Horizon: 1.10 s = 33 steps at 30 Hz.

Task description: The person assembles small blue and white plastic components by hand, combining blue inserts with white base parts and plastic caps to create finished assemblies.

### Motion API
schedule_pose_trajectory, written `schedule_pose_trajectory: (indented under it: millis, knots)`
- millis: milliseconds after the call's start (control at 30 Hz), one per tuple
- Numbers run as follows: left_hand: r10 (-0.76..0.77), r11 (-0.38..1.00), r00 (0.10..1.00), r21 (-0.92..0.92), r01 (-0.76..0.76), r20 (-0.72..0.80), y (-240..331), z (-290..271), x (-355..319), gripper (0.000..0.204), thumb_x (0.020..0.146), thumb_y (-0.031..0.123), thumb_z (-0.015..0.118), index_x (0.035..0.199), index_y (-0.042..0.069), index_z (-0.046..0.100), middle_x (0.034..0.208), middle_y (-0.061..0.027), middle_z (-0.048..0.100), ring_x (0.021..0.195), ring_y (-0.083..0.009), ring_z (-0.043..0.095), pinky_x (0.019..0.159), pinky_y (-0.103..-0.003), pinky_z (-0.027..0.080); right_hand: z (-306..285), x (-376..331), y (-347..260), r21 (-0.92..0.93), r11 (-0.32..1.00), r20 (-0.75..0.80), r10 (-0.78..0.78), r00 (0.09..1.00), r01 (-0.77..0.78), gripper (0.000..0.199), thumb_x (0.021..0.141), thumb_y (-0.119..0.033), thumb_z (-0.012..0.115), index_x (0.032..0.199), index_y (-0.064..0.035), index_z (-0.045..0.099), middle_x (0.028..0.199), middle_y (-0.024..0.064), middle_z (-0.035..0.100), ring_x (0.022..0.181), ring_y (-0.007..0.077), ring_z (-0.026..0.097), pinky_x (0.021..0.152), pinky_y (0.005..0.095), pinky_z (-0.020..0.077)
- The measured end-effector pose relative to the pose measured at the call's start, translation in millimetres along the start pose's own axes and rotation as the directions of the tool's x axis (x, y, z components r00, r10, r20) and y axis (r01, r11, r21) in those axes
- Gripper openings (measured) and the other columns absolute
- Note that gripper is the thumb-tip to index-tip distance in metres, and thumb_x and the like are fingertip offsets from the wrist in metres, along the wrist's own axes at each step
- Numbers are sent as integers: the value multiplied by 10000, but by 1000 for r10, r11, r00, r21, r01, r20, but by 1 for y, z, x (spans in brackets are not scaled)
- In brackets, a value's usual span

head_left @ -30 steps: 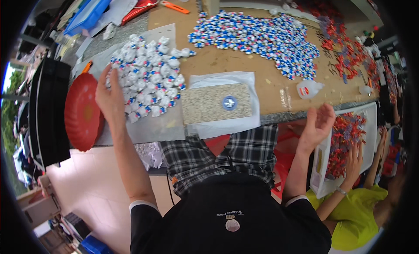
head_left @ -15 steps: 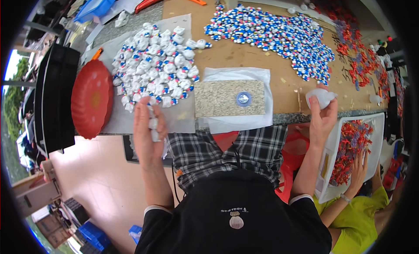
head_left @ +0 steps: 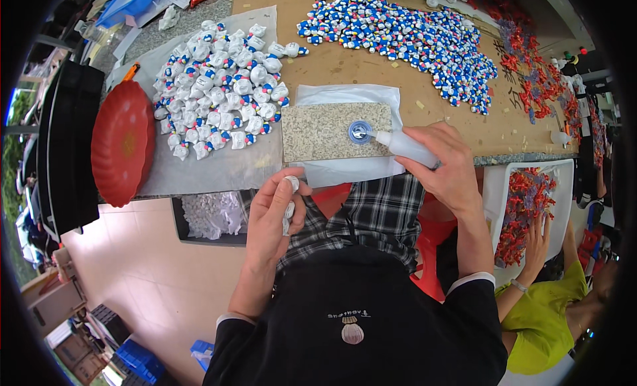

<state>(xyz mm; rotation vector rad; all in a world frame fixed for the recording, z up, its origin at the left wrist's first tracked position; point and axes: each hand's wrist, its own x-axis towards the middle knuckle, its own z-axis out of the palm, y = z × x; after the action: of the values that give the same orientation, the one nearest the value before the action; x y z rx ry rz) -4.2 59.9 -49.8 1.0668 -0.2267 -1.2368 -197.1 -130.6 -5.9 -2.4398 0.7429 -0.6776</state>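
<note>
Brown cardboard (head_left: pixel 358 71) spread beyond a speckled stone slab (head_left: pixel 318 134). Above the slab, the right hand (head_left: pixel 448 163) gripped a translucent white plastic squeeze bottle (head_left: pixel 411 149) between thumb and fingers, its nozzle at a small round blue-rimmed dish (head_left: pixel 359 132); it looked light, soft-walled, best held mid-body. The left hand (head_left: pixel 269 217), fingers curled, held small white rounded pieces (head_left: pixel 291 182), probably light, easily dropped, best pinched by their sides.

At 12 o'clock stands a worktop (head_left: pixel 494 159) with grey stone edge and brown board (head_left: pixel 385 71). At 9 o'clock, a bright window (head_left: pixel 20 102) shows green plants (head_left: pixel 13 170) outside. The pale tiled floor (head_left: pixel 166 280) at 8 o'clock reflects light. At 4 o'clock is 1 red stool (head_left: pixel 432 232).
</note>
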Motion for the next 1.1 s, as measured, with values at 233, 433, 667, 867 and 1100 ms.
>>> schedule_pose_trajectory:
  millis: [233,433,667,867,1100]
  knots:
    - [-41,998,999,-44,41,-7,1,7,-6,317,949,208,441,1209,27,463,890,-42,544,539,-38,408,396,-167,284,-8,17,-9,-209,965,126,-132,983,157,356,620,-93,724,955,-29,624,848,76,637,754,237,541,700,345,440]
    - [-36,998,999,-42,36,5,0,6,-6,272,949,205,440,1153,28,474,883,-65,551,524,-40,405,391,-169,279,-12,21,-14,-245,954,185,-127,974,171,366,606,-78,719,955,-25,623,850,76,638,754,241,533,706,346,439]
    - [-35,998,999,-52,36,22,-1,3,-4,246,946,216,449,1094,27,501,849,-99,572,505,-57,423,370,-171,291,-10,21,-15,-274,946,184,-123,975,171,354,603,-78,720,940,-26,627,836,75,635,755,242,530,709,347,437]
    - [-43,998,999,-46,45,27,-3,5,-3,254,945,219,451,1103,27,501,856,-99,574,510,-59,429,372,-172,296,-9,18,-13,-288,947,182,-92,979,142,356,601,-84,723,941,-39,630,829,68,634,758,241,531,701,350,432]
    - [-44,998,998,-41,46,37,-3,9,-4,253,943,215,453,1110,30,498,880,-97,572,519,-61,430,373,-170,298,1,7,11,-111,991,87,-60,994,70,355,620,-92,729,959,-40,639,885,83,646,805,250,558,730,345,436]
